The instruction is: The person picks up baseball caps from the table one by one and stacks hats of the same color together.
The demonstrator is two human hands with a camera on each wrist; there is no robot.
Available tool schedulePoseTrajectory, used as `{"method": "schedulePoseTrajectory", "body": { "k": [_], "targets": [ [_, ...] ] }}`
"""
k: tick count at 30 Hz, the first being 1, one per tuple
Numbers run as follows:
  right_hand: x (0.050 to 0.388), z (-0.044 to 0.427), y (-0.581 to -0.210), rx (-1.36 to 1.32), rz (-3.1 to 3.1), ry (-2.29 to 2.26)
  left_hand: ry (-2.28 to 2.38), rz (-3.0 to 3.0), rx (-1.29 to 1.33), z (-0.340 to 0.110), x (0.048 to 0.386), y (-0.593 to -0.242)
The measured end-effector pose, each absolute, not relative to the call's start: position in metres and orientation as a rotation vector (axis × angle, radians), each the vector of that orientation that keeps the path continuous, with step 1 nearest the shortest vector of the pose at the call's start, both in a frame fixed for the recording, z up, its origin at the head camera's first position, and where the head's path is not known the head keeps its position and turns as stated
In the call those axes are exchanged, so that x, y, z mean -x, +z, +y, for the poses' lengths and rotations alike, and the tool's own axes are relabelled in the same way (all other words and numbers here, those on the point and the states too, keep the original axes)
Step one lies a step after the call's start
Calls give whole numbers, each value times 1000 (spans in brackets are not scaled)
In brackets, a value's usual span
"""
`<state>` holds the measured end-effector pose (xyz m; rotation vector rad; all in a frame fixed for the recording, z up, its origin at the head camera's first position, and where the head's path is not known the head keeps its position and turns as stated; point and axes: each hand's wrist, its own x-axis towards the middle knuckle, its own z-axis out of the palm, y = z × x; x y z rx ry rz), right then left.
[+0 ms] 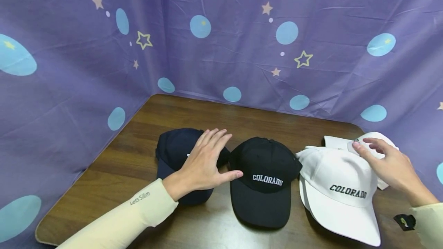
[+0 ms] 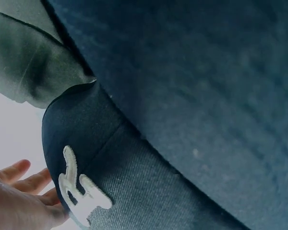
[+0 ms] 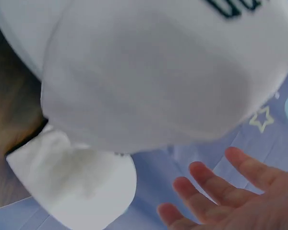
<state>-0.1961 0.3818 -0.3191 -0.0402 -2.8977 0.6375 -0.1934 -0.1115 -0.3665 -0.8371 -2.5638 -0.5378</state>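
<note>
My left hand [image 1: 204, 164], fingers stretched out, is over a navy cap [image 1: 174, 145] at the left. The left wrist view shows a raised white emblem [image 2: 81, 196] on that cap, fingers close by its crown; whether they touch it I cannot tell. To the right lies a black cap [image 1: 266, 160] lettered COLORADO. Beyond it sits a white COLORADO cap [image 1: 339, 172], with a second white brim edge showing underneath. Loosely bent and holding nothing, my right hand [image 1: 394, 164] hovers by the white crown. In the right wrist view its fingers [image 3: 206, 177] are apart from the cap.
Another white cap [image 1: 375, 137] lies behind the white COLORADO cap, partly hidden by my right hand. The brown wooden table [image 1: 117, 176] has rounded corners. A purple curtain [image 1: 221, 60] with stars and blue ovals hangs along its back and left sides.
</note>
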Motion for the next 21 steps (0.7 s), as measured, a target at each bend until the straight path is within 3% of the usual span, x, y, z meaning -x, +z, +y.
{"method": "schedulePoseTrajectory", "body": {
  "k": [21],
  "targets": [
    [233,464,-317,493,-3040,479,-537,-2570,834,-113,191,-369]
  ]
}}
